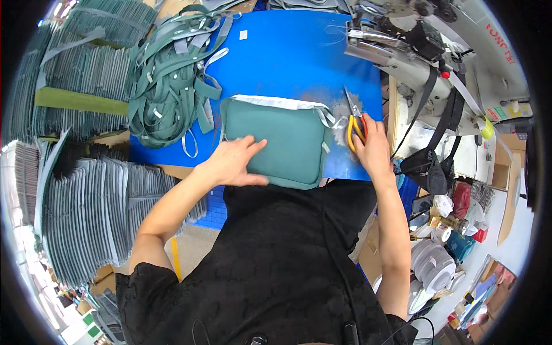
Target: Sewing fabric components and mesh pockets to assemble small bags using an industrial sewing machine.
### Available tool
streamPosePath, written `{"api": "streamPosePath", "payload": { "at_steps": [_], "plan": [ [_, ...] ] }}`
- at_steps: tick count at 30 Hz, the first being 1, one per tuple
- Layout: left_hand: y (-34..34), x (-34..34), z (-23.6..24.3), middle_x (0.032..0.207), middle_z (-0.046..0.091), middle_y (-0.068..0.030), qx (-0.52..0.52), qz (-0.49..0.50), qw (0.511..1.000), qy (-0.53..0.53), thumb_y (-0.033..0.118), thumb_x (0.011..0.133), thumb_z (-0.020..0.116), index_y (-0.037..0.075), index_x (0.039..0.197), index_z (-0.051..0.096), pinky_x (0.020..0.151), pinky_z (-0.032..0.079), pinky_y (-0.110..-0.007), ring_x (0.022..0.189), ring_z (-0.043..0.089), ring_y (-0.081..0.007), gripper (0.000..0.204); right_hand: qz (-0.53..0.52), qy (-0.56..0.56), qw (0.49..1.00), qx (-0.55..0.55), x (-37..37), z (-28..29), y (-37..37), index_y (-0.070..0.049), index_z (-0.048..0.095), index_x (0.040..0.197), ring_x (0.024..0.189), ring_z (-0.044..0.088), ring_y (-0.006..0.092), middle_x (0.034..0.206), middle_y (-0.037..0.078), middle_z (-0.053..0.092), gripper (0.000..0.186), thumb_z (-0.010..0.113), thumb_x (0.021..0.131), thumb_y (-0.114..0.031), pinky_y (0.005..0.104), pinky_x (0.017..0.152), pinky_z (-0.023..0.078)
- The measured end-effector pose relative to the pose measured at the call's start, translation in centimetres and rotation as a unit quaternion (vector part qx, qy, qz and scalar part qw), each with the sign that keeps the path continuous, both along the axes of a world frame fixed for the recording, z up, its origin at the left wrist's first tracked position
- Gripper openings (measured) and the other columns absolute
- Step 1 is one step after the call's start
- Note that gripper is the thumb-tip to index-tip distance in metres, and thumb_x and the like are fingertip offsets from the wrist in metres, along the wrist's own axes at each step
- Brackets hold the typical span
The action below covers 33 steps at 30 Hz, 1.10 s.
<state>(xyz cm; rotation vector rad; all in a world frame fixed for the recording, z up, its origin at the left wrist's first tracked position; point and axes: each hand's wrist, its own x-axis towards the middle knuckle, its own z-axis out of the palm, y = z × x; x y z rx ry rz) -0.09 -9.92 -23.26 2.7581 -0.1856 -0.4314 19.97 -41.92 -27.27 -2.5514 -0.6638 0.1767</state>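
A green rectangular fabric pouch [282,138] lies flat on the blue tabletop in front of me, with a pale strip along its far edge and a loop at its far right corner. My left hand [237,162] rests on its near left part, thumb and fingers spread. To the right of the pouch, scissors [355,123] with yellow and red handles lie with their blades pointing away from me. Around their handles are the fingers of my right hand [374,146]; the fingertips are partly hidden.
A tangled heap of green straps [167,86] covers the table's left side. Beyond it stand tall stacks of green-grey fabric panels [86,201]. At the right is a sewing machine [414,52], with a black mask-like item [428,169] hanging near my right forearm. A small white tag [243,35] lies farther back.
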Motion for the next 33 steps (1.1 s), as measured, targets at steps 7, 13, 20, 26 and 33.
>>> {"api": "streamPosePath", "payload": {
  "at_steps": [7,13,20,26,33],
  "plan": [
    [-0.6,5.2,-8.4,0.132,0.057,-0.0179,-0.045,0.123,0.961,-0.244,0.035,0.082,0.082,0.007,0.086,0.061,0.113,0.036,-0.056,0.135,0.049,-0.0400,0.035,0.137,-0.122,0.976,0.114,-1.8,1.3,10.2,-0.009,0.069,0.123,0.117,0.061,0.0343,0.125,0.014,0.066,0.036,0.070,0.087,-0.013,0.0469,0.097,0.048],
    [-1.1,6.1,-9.4,0.163,0.034,-0.0207,-0.044,0.165,0.959,-0.224,0.049,0.084,0.077,0.005,0.123,0.056,0.123,0.016,-0.066,0.155,0.025,-0.0408,0.062,0.024,0.011,1.000,0.000,2.6,-3.2,15.7,-0.013,0.078,0.103,0.098,0.070,0.0311,0.096,0.010,0.075,0.028,0.071,0.093,-0.038,0.0467,0.085,0.049],
    [-1.6,6.3,-7.8,0.169,0.022,-0.0183,0.085,0.267,0.944,-0.176,0.069,0.084,0.065,0.015,0.157,0.042,0.121,0.009,-0.072,0.158,0.013,-0.0407,0.095,0.015,0.037,0.999,0.011,2.5,-2.8,17.6,-0.012,0.076,0.093,0.090,0.071,0.0338,0.091,0.011,0.076,0.034,0.072,0.091,-0.045,0.0471,0.080,0.049],
    [4.0,0.3,-1.7,0.156,0.045,-0.0180,-0.033,0.238,0.931,-0.273,0.029,0.085,0.079,0.013,0.138,0.061,0.116,0.039,-0.055,0.144,0.044,-0.0399,0.058,0.035,-0.062,0.994,0.080,2.9,-4.6,15.1,-0.011,0.076,0.093,0.087,0.072,0.0339,0.094,0.012,0.076,0.031,0.075,0.090,-0.041,0.0451,0.077,0.055],
    [11.3,-15.0,19.8,0.136,0.062,-0.0135,0.437,0.369,0.696,-0.434,0.007,0.080,0.076,0.010,0.118,0.072,0.105,0.047,-0.049,0.127,0.058,-0.0355,0.038,0.065,-0.117,0.988,0.079,2.1,-4.6,15.6,-0.010,0.070,0.094,0.092,0.067,0.0292,0.094,0.007,0.072,0.026,0.071,0.095,-0.036,0.0420,0.078,0.045]
  ]
}}
